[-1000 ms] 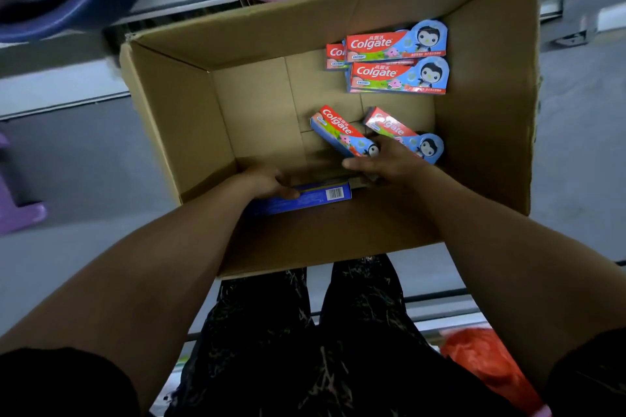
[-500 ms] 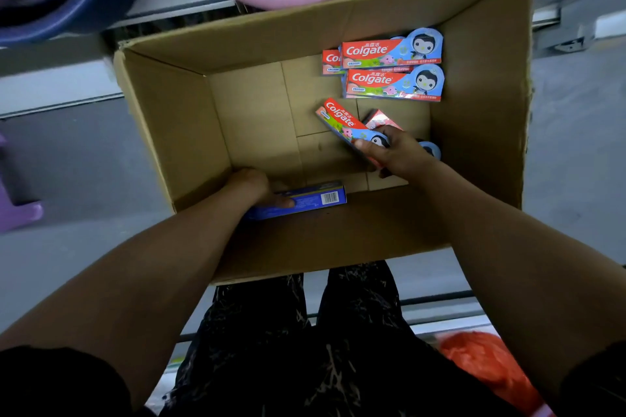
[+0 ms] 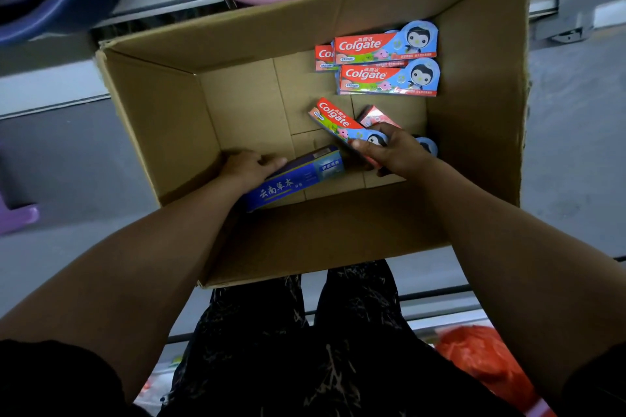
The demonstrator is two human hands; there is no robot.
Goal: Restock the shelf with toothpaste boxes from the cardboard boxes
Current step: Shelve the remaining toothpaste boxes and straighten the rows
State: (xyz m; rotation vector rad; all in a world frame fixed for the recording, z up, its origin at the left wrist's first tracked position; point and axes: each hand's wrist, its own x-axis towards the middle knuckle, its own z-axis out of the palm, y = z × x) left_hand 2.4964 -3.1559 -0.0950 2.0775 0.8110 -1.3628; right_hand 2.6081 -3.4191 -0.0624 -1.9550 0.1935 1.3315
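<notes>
While I've got both arms down in cardboard box [image 3: 474, 44], my left hand [image 3: 249, 166] wraps fingers over end of blue toothpaste box [image 3: 294, 179], label reads 云南草本. Right hand [image 3: 396, 154] pinches penguin end of tilted Colgate box [image 3: 335, 120], fingers curled round it. Second red box [image 3: 374, 115] sits partly under that hand. Two more Colgate boxes [image 3: 386, 78] lie flat in far right corner.

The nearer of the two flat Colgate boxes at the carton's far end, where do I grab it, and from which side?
The Colgate box lies flat, face up. Its penguin end sits near the carton wall, and another box crowds its far edge. So probably pinch the red left end, coming down from the left over the bare carton floor.
</notes>
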